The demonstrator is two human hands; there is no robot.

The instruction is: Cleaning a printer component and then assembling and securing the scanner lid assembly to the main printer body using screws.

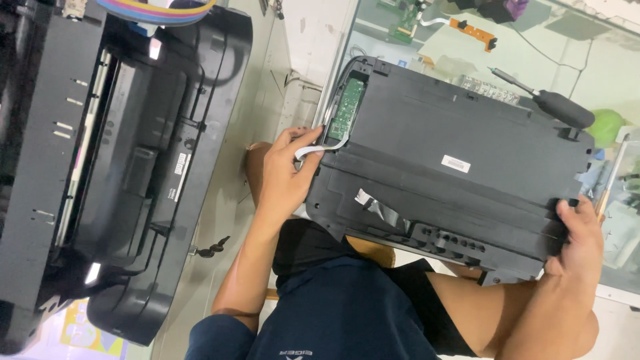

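Left hand (283, 177), fingers curled, pinching the white ribbon cable (320, 149) beside the green circuit board (347, 109) at one end of the black printer unit (453, 173). Right hand (577, 237), closed around the opposite end. Unit spans both hands, above the lap; second printer (113, 167) lies well apart

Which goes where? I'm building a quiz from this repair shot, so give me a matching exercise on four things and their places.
1 circuit board
2 ribbon cable
3 screwdriver
4 keys

a on the floor
b pinched in the left hand
c set in the black housing
d beyond the housing's far edge

Pairs: 1-c, 2-b, 3-d, 4-a
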